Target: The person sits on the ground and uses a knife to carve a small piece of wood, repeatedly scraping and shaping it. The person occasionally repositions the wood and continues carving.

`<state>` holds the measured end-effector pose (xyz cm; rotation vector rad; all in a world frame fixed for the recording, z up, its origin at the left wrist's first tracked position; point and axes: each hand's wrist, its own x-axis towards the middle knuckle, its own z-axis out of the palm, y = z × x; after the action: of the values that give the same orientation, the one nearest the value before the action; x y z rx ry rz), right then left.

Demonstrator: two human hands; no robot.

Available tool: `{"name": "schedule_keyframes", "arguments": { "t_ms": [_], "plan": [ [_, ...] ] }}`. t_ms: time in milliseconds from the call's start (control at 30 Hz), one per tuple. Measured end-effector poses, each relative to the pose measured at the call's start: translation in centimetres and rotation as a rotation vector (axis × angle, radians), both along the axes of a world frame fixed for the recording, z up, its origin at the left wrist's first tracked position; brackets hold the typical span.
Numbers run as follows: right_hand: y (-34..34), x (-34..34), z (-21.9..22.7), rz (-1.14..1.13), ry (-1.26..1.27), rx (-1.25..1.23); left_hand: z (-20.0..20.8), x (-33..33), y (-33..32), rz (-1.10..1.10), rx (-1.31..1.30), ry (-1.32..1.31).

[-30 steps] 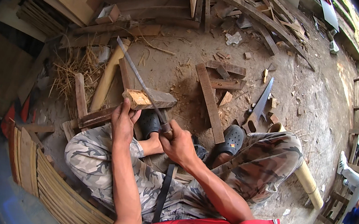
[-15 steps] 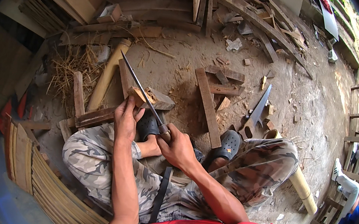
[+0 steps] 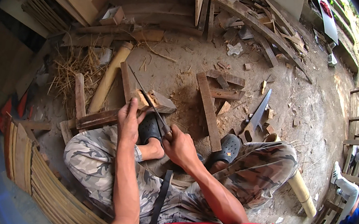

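Observation:
In my right hand [image 3: 180, 148] is the handle of a machete [image 3: 142, 86], its long narrow blade pointing forward and to the left. The blade crosses a short wood block [image 3: 163, 102], which has a fresh pale cut face at its left end. My left hand [image 3: 129, 121] grips the near left end of this block, thumb up along the cut face. The block sits just beyond my left shoe [image 3: 149, 128]. How far the edge bites into the wood cannot be made out.
A handsaw [image 3: 257, 117] lies on the floor to the right, beside joined wood pieces [image 3: 208, 111]. Bamboo poles [image 3: 110, 76] and straw [image 3: 75, 70] lie to the left. Scrap wood [image 3: 266, 28] is heaped at the back. Another person's leg [image 3: 349, 191] shows at far right.
The machete has drawn back slightly, its tip coming nearer and a little to the right. My left hand stays on the wood block.

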<state>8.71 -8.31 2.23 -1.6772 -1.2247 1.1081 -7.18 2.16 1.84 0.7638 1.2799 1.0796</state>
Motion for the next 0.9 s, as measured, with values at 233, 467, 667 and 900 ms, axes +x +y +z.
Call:
{"name": "schedule_keyframes", "arguments": {
  "t_ms": [233,467,667,900],
  "plan": [
    [0.2,-0.1,2.3,-0.058,0.169,0.023,0.5,0.0,-0.2,0.016,-0.032,-0.016],
    [0.3,0.4,2.0,-0.049,0.095,-0.033,0.3,-0.6,-0.2,-0.009,-0.019,-0.064],
    [-0.2,0.9,0.0,0.044,0.032,-0.050,0.4,-1.0,-0.1,-0.030,-0.009,-0.040],
    [-0.9,0.7,-0.5,0.088,-0.031,-0.091,0.2,-0.3,0.0,0.002,-0.015,-0.071]
  ]
}}
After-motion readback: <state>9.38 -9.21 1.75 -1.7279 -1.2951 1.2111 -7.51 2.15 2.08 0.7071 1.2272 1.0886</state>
